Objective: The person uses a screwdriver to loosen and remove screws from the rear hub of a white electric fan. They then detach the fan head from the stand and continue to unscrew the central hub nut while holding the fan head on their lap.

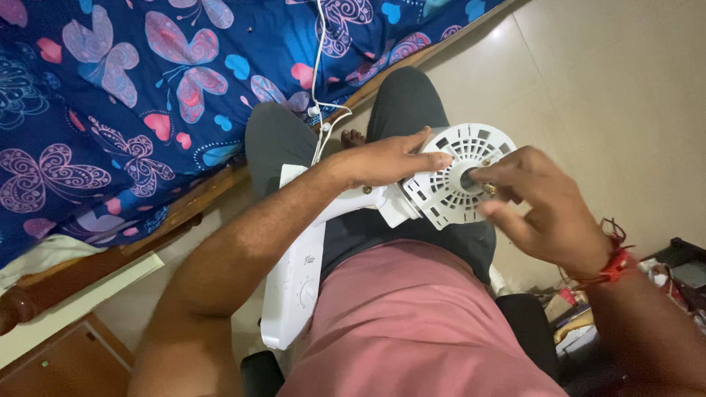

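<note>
A white plastic fan body lies across my lap, its round slotted motor housing (462, 176) pointing away from me and its flat base (294, 294) with a dial near my left thigh. My left hand (390, 158) grips the rim of the housing from the left side. My right hand (540, 206) pinches a small part at the centre shaft (471, 176) with thumb and forefinger. A red thread band (614, 261) is tied on my right wrist.
A bed with a blue butterfly-print sheet (132, 95) and wooden frame (198, 198) stands to the left. A white cable (320, 81) hangs over its edge. Beige floor tiles (610, 95) lie ahead. Cluttered items (662, 279) sit at lower right. A wooden cabinet (66, 360) is at lower left.
</note>
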Motion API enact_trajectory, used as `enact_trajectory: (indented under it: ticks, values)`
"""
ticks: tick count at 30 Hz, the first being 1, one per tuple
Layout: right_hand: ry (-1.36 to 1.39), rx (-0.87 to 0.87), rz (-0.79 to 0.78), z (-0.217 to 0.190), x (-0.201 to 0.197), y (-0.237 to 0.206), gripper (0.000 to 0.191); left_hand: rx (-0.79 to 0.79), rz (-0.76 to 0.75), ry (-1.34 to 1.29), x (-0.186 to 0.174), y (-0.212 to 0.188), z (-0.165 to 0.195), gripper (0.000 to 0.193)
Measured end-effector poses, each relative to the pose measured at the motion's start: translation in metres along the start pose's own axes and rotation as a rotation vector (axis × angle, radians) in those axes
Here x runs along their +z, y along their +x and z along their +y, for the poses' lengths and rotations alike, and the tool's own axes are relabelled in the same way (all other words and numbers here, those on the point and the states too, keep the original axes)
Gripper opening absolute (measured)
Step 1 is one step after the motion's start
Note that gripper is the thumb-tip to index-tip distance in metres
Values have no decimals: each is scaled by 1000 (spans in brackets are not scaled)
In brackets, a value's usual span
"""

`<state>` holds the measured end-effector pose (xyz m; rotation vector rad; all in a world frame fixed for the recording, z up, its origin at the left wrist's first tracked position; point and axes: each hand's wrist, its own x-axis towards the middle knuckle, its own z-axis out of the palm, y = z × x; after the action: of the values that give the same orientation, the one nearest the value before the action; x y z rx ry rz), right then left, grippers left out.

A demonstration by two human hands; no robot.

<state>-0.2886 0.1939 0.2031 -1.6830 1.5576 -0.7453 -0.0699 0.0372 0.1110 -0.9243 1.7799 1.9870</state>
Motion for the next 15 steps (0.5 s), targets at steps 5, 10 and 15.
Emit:
enact_trajectory:
  ticks: [5, 10, 15]
  values:
    - [-128, -86, 92, 3, 14, 7, 31, -6, 9, 10, -3, -2, 0, 122]
    - [-157, -171, 248, 11, 32, 4, 24, 24, 8, 4, -6, -7, 1, 120]
    - [-113, -221, 319, 10, 40, -3, 28, 48, 11, -5, -4, -17, 5, 118]
